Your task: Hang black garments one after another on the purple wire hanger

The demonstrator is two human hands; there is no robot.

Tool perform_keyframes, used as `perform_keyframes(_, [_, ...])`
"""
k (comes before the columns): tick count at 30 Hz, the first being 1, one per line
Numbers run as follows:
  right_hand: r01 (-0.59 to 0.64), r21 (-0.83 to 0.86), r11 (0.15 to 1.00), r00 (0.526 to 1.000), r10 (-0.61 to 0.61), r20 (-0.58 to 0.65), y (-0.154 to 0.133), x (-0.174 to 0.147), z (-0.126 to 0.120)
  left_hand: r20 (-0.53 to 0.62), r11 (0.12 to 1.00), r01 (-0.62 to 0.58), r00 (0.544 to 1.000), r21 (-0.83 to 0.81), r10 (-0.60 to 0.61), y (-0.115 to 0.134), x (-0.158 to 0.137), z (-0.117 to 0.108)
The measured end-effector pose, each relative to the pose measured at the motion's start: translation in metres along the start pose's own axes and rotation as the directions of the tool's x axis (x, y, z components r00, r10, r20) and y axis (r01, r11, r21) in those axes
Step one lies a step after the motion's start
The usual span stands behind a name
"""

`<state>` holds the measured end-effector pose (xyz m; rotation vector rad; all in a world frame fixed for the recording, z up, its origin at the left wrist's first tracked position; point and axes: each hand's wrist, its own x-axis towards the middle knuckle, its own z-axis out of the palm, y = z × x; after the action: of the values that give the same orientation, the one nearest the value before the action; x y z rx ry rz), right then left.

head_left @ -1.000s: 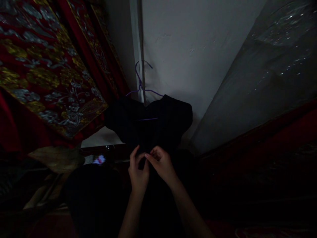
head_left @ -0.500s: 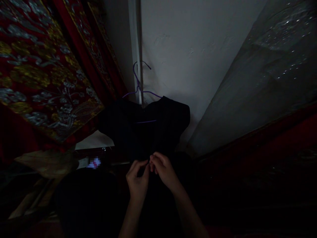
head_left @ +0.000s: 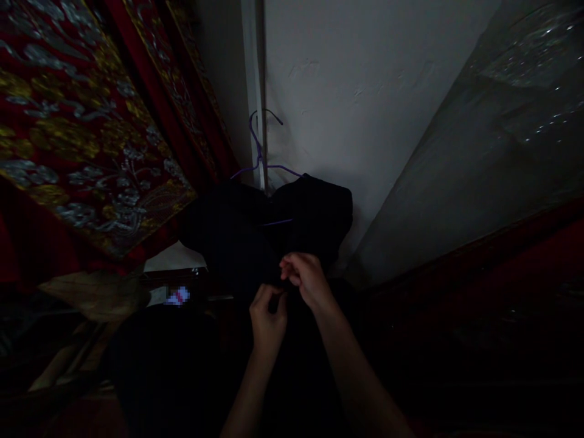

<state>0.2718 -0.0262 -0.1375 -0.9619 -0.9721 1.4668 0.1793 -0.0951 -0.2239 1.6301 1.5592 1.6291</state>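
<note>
Since the frame half a second ago, your right hand (head_left: pixel 308 277) is moving up and away from your left hand (head_left: pixel 268 319); the fingertips, then nearly meeting, are now showing a clear gap. The left hand is sitting slightly further right in view, though the view itself is shifting a little too. In terms of the work, you are no longer bringing both hands to one spot on the front of the garment (head_left: pixel 255 255); the hands are working apart, the left staying low and the right drawing off.

The garment, very dark, is hanging from the purple hanger (head_left: pixel 260 157), which is hooking at the strip (head_left: pixel 254 61) beside the pale wall. It is lying directly behind and around both hands, its neck opening standing above them.

Your left thumb and forefinger are closing to a narrow pinch over the garment's front; whether they are gripping cloth, I cannot tell in this light. Your right fingers are curling inward, tips near the front below the neck opening; whether they are holding anything thin, or touching the cloth, I cannot tell either.
</note>
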Motion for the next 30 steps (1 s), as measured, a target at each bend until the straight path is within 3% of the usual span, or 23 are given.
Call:
perform_keyframes(6, [0.216, -0.006, 0.976, 0.976, -0.216, -0.026, -0.078, 0.061, 0.042, 0.174, 0.994, -0.010, 0.985, 0.112, -0.010, -0.019, 0.007, 0.014])
perform_keyframes(11, [0.309, -0.055, 0.949, 0.950, -0.306, 0.060, -0.090, 0.056, 0.050, 0.359, 0.992, -0.036, 0.933, 0.120, -0.010, -0.011, 0.045, -0.006])
perform_keyframes(13, [0.337, -0.069, 0.939, 0.940, -0.332, 0.080, -0.088, 0.049, 0.046, 0.281, 0.993, -0.110, 0.955, 0.032, 0.097, 0.011, 0.072, -0.024])
perform_keyframes(15, [0.369, -0.101, 0.924, 0.928, -0.358, 0.107, -0.086, 0.044, 0.042, 0.077, 0.974, -0.228, 0.971, -0.009, 0.228, 0.041, 0.101, -0.042])
perform_keyframes(17, [0.419, -0.134, 0.898, 0.905, -0.402, 0.137, -0.088, 0.042, 0.039, -0.046, 0.931, -0.364, 0.930, 0.036, 0.365, 0.069, 0.130, -0.057])
perform_keyframes(20, [0.513, -0.177, 0.840, 0.856, -0.484, 0.183, -0.089, 0.041, 0.038, 0.039, 0.849, -0.497, 0.866, 0.180, 0.499, 0.098, 0.162, -0.068])
perform_keyframes(23, [0.584, -0.241, 0.775, 0.811, -0.554, 0.186, -0.084, 0.039, 0.040, 0.062, 0.778, -0.556, 0.823, 0.292, 0.564, 0.107, 0.172, -0.067])
perform_keyframes(26, [0.584, -0.303, 0.753, 0.807, -0.577, 0.123, -0.071, 0.036, 0.043, 0.022, 0.757, -0.571, 0.802, 0.318, 0.596, 0.104, 0.167, -0.064])
perform_keyframes(30, [0.564, -0.301, 0.769, 0.821, -0.562, 0.105, -0.051, 0.036, 0.050, -0.049, 0.782, -0.542, 0.812, 0.308, 0.582, 0.095, 0.159, -0.067])
